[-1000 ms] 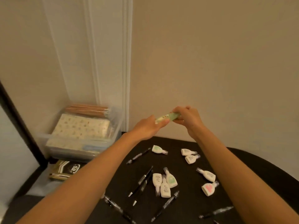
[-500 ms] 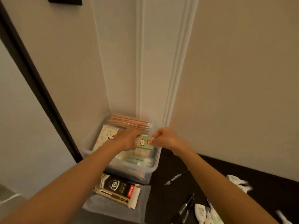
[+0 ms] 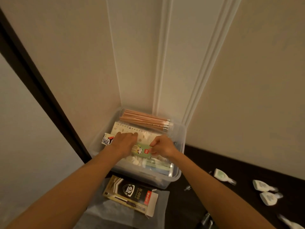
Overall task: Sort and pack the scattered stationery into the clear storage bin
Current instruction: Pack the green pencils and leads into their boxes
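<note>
The green panda pack (image 3: 142,151) sits low in the clear storage bin (image 3: 179,164), its right end pinched by the right hand (image 3: 162,147), thumb against curled fingers. Its left end is under the left hand (image 3: 123,142), whose fingers lie straight and together on the notebook (image 3: 145,134) just beyond. This looks like the placing step; next the pinch should let go with the pack lying flat.

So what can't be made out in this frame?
Head view only.
- green pack: left end under the left hand; right hand pinches the other end.
- sticker: lettering partly covered by that hand.
- pen: cut off by the bottom edge, blurred.
- correction tapes: blurred, prints unreadable.
</note>
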Demonstrator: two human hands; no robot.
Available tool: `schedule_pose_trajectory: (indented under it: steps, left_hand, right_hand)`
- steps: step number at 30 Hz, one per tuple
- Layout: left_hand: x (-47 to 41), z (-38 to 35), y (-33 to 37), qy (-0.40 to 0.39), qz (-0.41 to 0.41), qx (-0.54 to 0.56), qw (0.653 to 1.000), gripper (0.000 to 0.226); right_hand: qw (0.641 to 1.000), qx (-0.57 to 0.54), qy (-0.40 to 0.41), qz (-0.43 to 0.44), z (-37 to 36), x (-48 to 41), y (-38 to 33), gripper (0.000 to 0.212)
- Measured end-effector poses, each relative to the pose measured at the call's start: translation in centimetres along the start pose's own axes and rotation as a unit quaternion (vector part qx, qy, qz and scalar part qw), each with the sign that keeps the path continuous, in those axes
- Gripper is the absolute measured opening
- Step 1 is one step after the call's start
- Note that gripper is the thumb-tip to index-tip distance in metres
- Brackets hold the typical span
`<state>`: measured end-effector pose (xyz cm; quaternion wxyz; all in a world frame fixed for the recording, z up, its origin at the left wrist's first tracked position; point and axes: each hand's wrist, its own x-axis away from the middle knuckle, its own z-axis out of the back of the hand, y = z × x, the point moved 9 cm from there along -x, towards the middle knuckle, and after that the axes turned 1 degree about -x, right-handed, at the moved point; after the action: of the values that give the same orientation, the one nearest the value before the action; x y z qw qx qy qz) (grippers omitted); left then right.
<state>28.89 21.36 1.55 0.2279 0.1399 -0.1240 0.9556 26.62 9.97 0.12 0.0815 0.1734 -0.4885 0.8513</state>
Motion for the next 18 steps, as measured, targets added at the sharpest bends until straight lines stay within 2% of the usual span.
schedule_pose_trajectory:
  steps: [4,6,9,12,14,15,18]
  left_hand:
    - [-0.3,0.2,0.2,0.016,-0.002,0.012,1.0,0.055]
    - [-0.6,1.2,0.3,0.05,-0.003,0.029,0.998,0.058]
    - [-0.8,2.4,1.9,0.091,-0.041,0.068,0.993,0.048]
    - [-1.1,2.9,4.1,0.111,-0.087,0.104,0.985,0.034]
    - [-1.3,3.0,5.5,0.114,-0.116,0.128,0.978,0.033]
    - [-1.4,3.0,5.8,0.114,-0.121,0.138,0.976,0.033]
    - [-1.8,2.6,5.4,0.114,-0.096,0.162,0.975,0.027]
  right_hand:
    - [0.999,-0.033,0.024,0.007,0.7,-0.4,0.2,0.029]
    - [0.998,0.003,0.063,0.024,2.0,-0.4,-0.3,0.023]
    - [0.98,0.172,0.087,0.051,3.9,0.4,-1.3,0.009]
    - [0.912,0.399,0.059,0.072,4.5,1.2,-1.5,0.023]
    - [0.876,0.473,0.055,0.082,4.5,1.5,-0.9,0.022]
    - [0.872,0.479,0.054,0.085,4.4,1.5,-0.4,0.021]
    - [0.9,0.425,0.051,0.081,4.3,1.6,1.2,0.022]
